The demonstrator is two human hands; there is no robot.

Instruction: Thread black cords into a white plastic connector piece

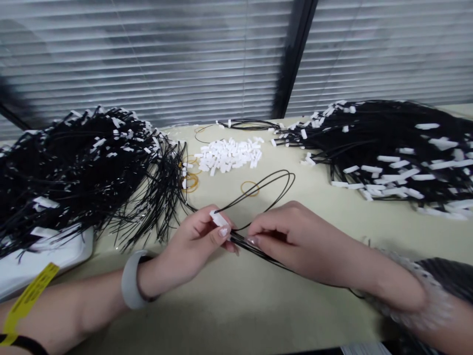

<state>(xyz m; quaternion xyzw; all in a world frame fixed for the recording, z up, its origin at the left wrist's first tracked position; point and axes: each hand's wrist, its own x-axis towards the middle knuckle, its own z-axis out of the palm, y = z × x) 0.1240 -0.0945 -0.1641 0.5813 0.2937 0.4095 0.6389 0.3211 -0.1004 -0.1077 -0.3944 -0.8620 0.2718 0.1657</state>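
Observation:
Between the thumb and fingers of my left hand (201,236) is a white plastic connector (220,220). Thin black wires (264,254) run from it toward the lower right, and a loop of black wire (284,180) arches up above both hands. My right hand (291,236) is closed in a pinch on the black wires, just right of the connector. Its curled fingers partly hide the wires. Beyond the hands lies a heap of loose white connectors (229,155).
A big pile of black wires (74,172) rests at the left, partly over a white tray (79,251). Another bundle of black wires (388,133) with white ends lies at the right. Yellow rubber bands (250,189) are on the table (229,310). Window blinds (148,59) stand behind.

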